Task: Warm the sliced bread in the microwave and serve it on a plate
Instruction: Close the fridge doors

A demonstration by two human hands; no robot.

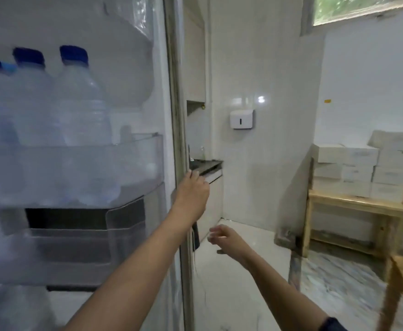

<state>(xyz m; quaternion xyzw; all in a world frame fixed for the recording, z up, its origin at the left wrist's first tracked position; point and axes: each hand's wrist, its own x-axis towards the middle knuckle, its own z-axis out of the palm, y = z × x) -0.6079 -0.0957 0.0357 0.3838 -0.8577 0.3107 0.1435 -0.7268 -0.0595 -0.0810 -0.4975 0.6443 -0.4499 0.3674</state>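
Left hand (pixel 192 187): grasping the fridge door (pixel 175 115) edge
Right hand (pixel 224 237): released, fingers loose, in air
Bottles (pixel 76 103): door shelf, left

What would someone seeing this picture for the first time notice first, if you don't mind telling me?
Most striking is the open fridge door filling the left side, its shelf lined with blue-capped water bottles. The left hand rests on the door's edge, while the right hand hangs free and empty beside it. At far right, white boxes are stacked on a wooden table.
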